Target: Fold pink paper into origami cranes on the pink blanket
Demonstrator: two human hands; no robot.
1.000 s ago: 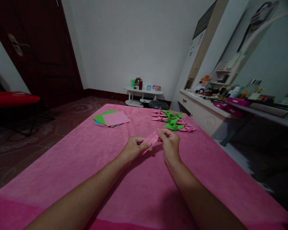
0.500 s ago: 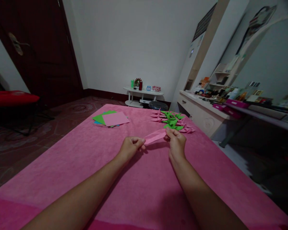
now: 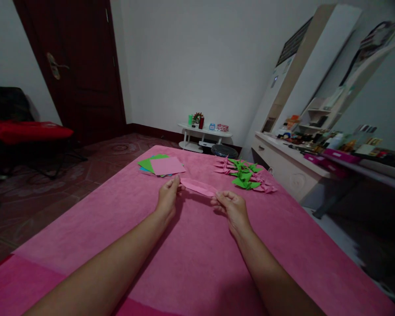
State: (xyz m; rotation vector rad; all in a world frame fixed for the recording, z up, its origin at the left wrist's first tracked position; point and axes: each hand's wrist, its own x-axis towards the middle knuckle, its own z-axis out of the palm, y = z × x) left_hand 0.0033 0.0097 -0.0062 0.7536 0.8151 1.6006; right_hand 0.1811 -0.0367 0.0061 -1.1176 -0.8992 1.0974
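Observation:
A long, narrow piece of folded pink paper (image 3: 198, 187) is held between my hands, just above the pink cloth. My left hand (image 3: 168, 195) pinches its left end, which sits a little higher. My right hand (image 3: 232, 206) pinches the right end, thumb on top. Beyond my left hand lies a loose stack of square sheets (image 3: 167, 166), pink uppermost with green and blue edges showing beneath. Several folded paper cranes, green ones (image 3: 245, 179) and pink ones (image 3: 266, 182), are grouped beyond my right hand.
The pink cloth (image 3: 197, 263) covers the surface before me. A white dressing table (image 3: 283, 160) crowded with bottles and boxes runs along the right. At the back stands a low white table (image 3: 202, 129). A red-covered chair (image 3: 29, 131) is at the left, near a dark door (image 3: 82, 79).
The paper strip's tilt has reversed: its left end has risen and its right end has dropped, both hands still gripping it. The whole view has shifted slightly, moving the surroundings rightward.

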